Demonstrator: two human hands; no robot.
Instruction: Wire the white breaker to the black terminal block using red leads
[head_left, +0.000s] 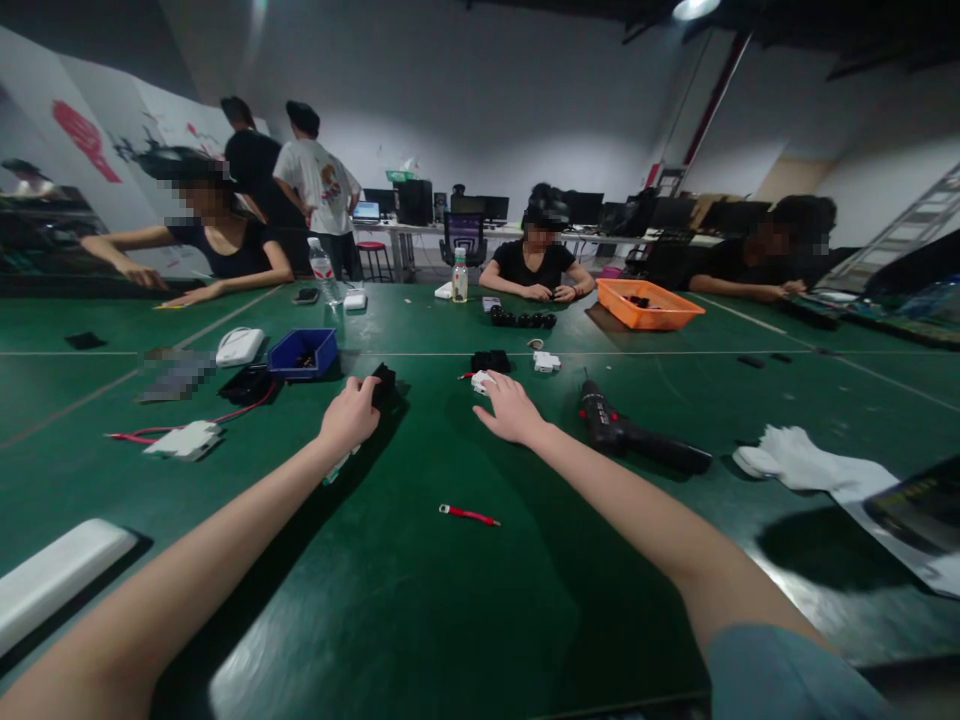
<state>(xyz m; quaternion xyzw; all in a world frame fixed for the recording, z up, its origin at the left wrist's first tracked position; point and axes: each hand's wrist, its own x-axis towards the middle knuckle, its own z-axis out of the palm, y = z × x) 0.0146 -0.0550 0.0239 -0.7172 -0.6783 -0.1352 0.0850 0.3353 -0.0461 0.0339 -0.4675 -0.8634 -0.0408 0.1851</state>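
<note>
My left hand [351, 412] is closed on a small black block-like part [385, 381], held just above or on the green table. A green-and-white strip [341, 467] lies under my left wrist, partly hidden. My right hand [511, 408] reaches forward with its fingers apart, the fingertips over or touching a small white plastic part [481, 382]. Right behind that part sit black blocks [491, 361], and a similar white piece [547, 362] is to their right. Between my forearms lies a short red cable [470, 515] with a metal lug.
A black cordless drill [637, 435] lies right of my right hand, with white gloves [806, 460] beyond it. To the left are a blue bin [304, 354], a white part with red wires [186, 440] and a long white case [64, 575]. Co-workers sit across, near an orange basket [649, 304].
</note>
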